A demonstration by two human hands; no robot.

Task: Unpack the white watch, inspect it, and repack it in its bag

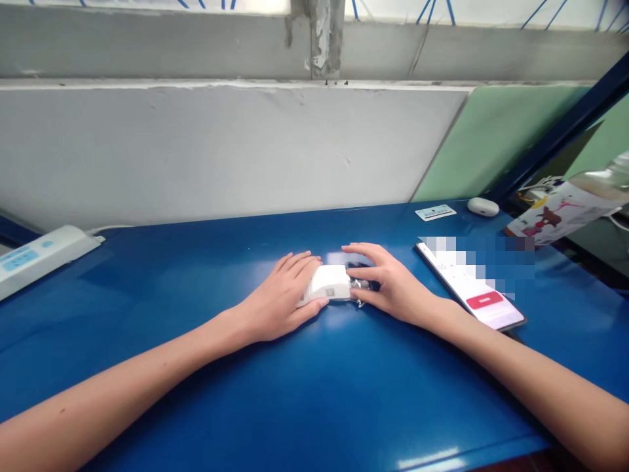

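A small white block with a curved top (330, 282) lies on the blue table in front of me, with a printed square code on its near side. My left hand (289, 288) is wrapped over its left end, thumb along the near edge, hiding that end. At the block's right end, a small clear plastic packet (362, 284) holds something greyish that I cannot make out. My right hand (383, 278) closes around this packet, its thumb and middle finger on either side and touching the block's end, while the index finger is lifted.
To the right, a phone (484, 298) lies face up beside my right forearm. Behind it are a card (436, 212), a white earbud case (483, 207) and a tilted bottle (565, 210). A white power strip (49, 255) sits at the far left. A pale wall panel (221, 151) bounds the table's back.
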